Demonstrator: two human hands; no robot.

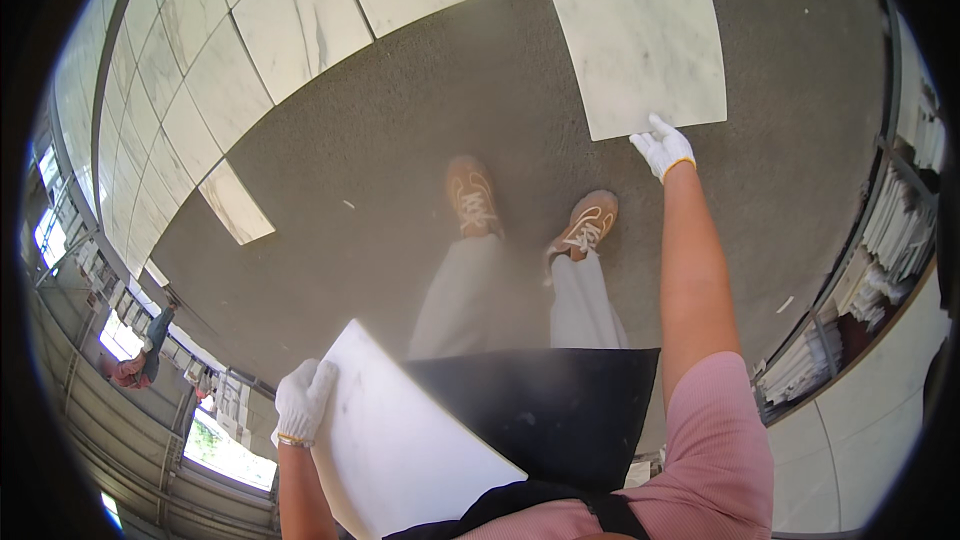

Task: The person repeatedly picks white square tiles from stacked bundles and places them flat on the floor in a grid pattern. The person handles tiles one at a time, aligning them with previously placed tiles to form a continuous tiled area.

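Note:
A white marble tile with faint grey veins leans on edge against my body at the lower left. My gloved left hand is closed on its left edge. My right arm reaches forward over the floor. The gloved right hand is at the near edge of another pale veined tile, with its fingers apart and one fingertip on the tile's surface. That tile lies beside the far row of tiles. Both gloves are white knitted ones with yellowish cuffs.
Rows of marble tiles curve along the far and left sides of the grey floor. A narrow tile piece lies at the left. Racks of upright slabs stand at the right. Another person is at the far left.

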